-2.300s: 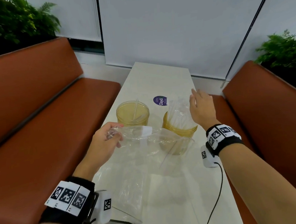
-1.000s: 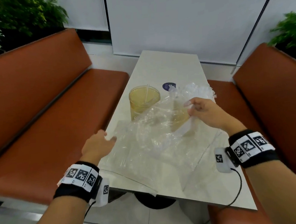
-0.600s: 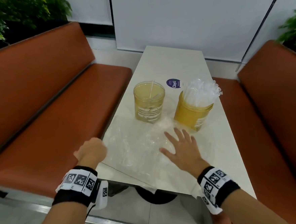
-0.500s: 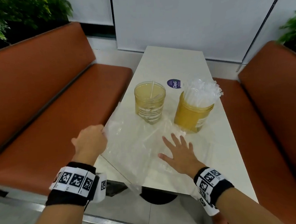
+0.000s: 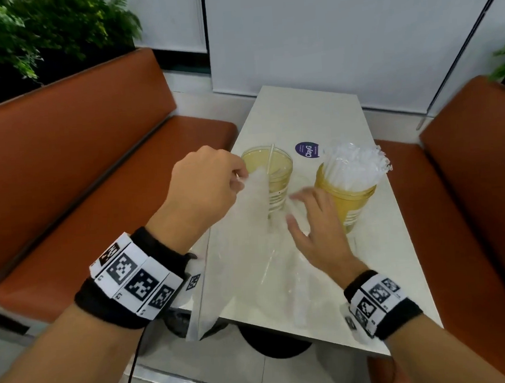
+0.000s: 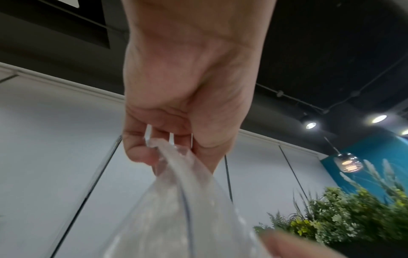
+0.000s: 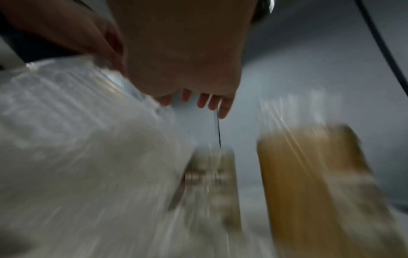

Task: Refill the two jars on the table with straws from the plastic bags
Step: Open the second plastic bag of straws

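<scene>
Two amber jars stand on the white table (image 5: 305,115). The left jar (image 5: 277,177) holds a single straw (image 5: 270,160). The right jar (image 5: 347,196) is packed with clear wrapped straws (image 5: 354,163). My left hand (image 5: 206,185) pinches the top of a clear plastic bag (image 5: 248,239) and lifts it in front of the left jar; the grip shows in the left wrist view (image 6: 167,148). My right hand (image 5: 317,231) hovers with fingers spread beside the bag, between the two jars. The right wrist view is blurred, with both jars (image 7: 212,174) ahead.
Orange benches (image 5: 73,162) line both sides of the narrow table. A round purple sticker (image 5: 307,149) lies behind the jars. Plants (image 5: 25,36) stand behind the left bench. More clear plastic (image 5: 294,293) lies flat on the table near its front edge.
My left hand has risen from the table's left edge, lifting the bag up in front of the left jar. My right hand has left the flat plastic and moved forward toward the jars.
</scene>
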{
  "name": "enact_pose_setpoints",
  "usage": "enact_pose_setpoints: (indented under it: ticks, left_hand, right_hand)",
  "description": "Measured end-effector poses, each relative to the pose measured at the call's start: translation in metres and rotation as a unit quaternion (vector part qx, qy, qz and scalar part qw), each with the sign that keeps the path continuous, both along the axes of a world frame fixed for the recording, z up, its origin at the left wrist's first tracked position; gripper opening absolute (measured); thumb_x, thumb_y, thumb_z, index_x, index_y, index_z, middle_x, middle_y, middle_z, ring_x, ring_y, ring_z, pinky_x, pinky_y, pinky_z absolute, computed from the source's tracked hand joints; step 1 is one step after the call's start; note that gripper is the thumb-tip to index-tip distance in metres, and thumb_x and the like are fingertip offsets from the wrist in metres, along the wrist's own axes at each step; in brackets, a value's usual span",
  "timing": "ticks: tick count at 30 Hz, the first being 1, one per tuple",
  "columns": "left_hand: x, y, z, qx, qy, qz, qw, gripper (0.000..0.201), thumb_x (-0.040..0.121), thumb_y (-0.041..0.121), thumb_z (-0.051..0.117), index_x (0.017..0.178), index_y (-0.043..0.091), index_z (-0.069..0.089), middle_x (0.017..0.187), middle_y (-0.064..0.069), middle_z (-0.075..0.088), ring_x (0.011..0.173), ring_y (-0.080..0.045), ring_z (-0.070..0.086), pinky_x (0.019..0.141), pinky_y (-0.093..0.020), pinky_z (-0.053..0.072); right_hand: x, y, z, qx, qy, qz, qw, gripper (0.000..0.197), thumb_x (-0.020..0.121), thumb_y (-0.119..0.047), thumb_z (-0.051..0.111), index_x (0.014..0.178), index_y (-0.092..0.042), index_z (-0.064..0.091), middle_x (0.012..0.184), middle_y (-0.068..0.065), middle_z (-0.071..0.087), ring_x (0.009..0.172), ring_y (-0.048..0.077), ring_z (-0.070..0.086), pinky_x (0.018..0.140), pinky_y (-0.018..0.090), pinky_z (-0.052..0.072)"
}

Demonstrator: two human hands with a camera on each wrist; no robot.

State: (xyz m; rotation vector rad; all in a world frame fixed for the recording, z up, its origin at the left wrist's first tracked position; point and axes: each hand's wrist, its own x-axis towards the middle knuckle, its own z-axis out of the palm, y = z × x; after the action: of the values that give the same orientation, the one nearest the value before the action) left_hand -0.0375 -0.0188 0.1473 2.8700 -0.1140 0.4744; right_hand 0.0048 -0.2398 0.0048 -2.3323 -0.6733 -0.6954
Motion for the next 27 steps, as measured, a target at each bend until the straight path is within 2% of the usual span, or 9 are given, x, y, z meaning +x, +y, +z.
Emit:
enact_pose_setpoints:
  ticks: [4, 6, 8, 11, 15, 18, 21, 24, 27]
  left_hand:
    - [-0.005, -0.011, 0.004, 0.007, -0.039, -0.061, 0.997, 0.01, 0.093, 0.03, 0.069, 0.099, 0.033, 0.077, 0.088, 0.008, 0.07, 0.075, -0.008, 0.058, 0.058, -0.018, 0.04]
    - [-0.007, -0.013, 0.001, 0.009, -0.06, -0.092, 0.994, 0.011, 0.092, 0.026, 0.071, 0.098, 0.03, 0.078, 0.083, 0.009, 0.06, 0.076, -0.006, 0.047, 0.054, -0.015, 0.028]
    - [-0.007, -0.01, -0.003, 0.017, -0.074, -0.111, 0.991, 0.011, 0.09, 0.022, 0.071, 0.096, 0.028, 0.078, 0.079, 0.012, 0.054, 0.078, -0.005, 0.043, 0.053, -0.017, 0.029]
    - [-0.008, 0.001, -0.01, -0.013, -0.08, -0.133, 0.988, 0.019, 0.09, 0.027, 0.07, 0.109, 0.029, 0.072, 0.104, 0.013, 0.063, 0.095, -0.007, 0.051, 0.072, -0.025, 0.048]
    - [-0.016, 0.016, -0.007, -0.076, -0.112, -0.092, 0.986, 0.043, 0.094, 0.036, 0.062, 0.135, 0.025, 0.055, 0.128, 0.008, 0.055, 0.113, -0.011, 0.053, 0.09, -0.029, 0.05]
    - [-0.02, 0.027, 0.0, -0.103, -0.087, -0.044, 0.99, 0.036, 0.095, 0.04, 0.058, 0.128, 0.025, 0.058, 0.116, 0.011, 0.062, 0.097, -0.008, 0.059, 0.079, -0.027, 0.052]
    - [-0.022, 0.027, 0.01, -0.183, -0.022, -0.069, 0.98, 0.025, 0.094, 0.046, 0.059, 0.109, 0.029, 0.068, 0.09, 0.018, 0.067, 0.076, -0.005, 0.064, 0.069, -0.031, 0.057]
    - [-0.018, 0.012, 0.017, -0.257, 0.005, -0.116, 0.959, 0.017, 0.093, 0.042, 0.064, 0.094, 0.028, 0.073, 0.08, 0.016, 0.068, 0.066, -0.009, 0.063, 0.063, -0.027, 0.053]
    - [-0.005, -0.016, 0.008, -0.312, 0.032, -0.129, 0.941, 0.02, 0.092, 0.037, 0.069, 0.084, 0.019, 0.074, 0.07, 0.012, 0.065, 0.049, 0.0, 0.052, 0.05, -0.008, 0.036]
  right_hand:
    - [0.017, 0.029, 0.064, -0.058, 0.095, 0.19, 0.976, 0.069, 0.087, -0.046, 0.072, 0.146, -0.024, 0.043, 0.15, -0.003, 0.043, 0.142, 0.016, 0.036, 0.12, 0.033, 0.029]
    - [0.027, 0.043, 0.071, -0.03, 0.171, 0.258, 0.95, 0.052, 0.088, -0.043, 0.073, 0.133, -0.028, 0.052, 0.133, -0.005, 0.057, 0.129, 0.018, 0.051, 0.112, 0.044, 0.04]
    - [0.032, 0.048, 0.068, -0.002, 0.211, 0.28, 0.936, 0.028, 0.093, -0.034, 0.07, 0.119, -0.029, 0.06, 0.118, -0.005, 0.067, 0.116, 0.016, 0.061, 0.105, 0.043, 0.047]
    - [0.03, 0.048, 0.057, 0.054, 0.242, 0.263, 0.932, 0.005, 0.1, -0.025, 0.061, 0.097, -0.027, 0.064, 0.096, -0.006, 0.068, 0.097, 0.009, 0.063, 0.092, 0.03, 0.049]
    - [0.039, 0.045, 0.051, 0.127, 0.23, 0.207, 0.942, 0.016, 0.104, -0.021, 0.053, 0.098, -0.015, 0.066, 0.095, -0.001, 0.067, 0.095, 0.014, 0.062, 0.088, 0.027, 0.045]
    - [0.041, 0.038, 0.065, 0.183, 0.229, 0.19, 0.937, 0.019, 0.106, -0.019, 0.048, 0.1, -0.008, 0.063, 0.095, -0.005, 0.062, 0.095, 0.006, 0.059, 0.091, 0.02, 0.043]
    - [0.045, 0.025, 0.084, 0.231, 0.242, 0.162, 0.928, 0.022, 0.108, -0.024, 0.044, 0.1, -0.011, 0.06, 0.094, -0.006, 0.06, 0.093, 0.006, 0.057, 0.09, 0.026, 0.044]
    - [0.049, 0.012, 0.092, 0.245, 0.286, 0.148, 0.915, 0.029, 0.108, -0.031, 0.042, 0.102, -0.008, 0.058, 0.099, 0.004, 0.061, 0.096, 0.017, 0.058, 0.092, 0.041, 0.049]
    - [0.047, 0.004, 0.082, 0.263, 0.344, 0.126, 0.892, 0.04, 0.108, -0.033, 0.041, 0.122, 0.002, 0.055, 0.116, 0.02, 0.067, 0.107, 0.031, 0.066, 0.1, 0.048, 0.051]
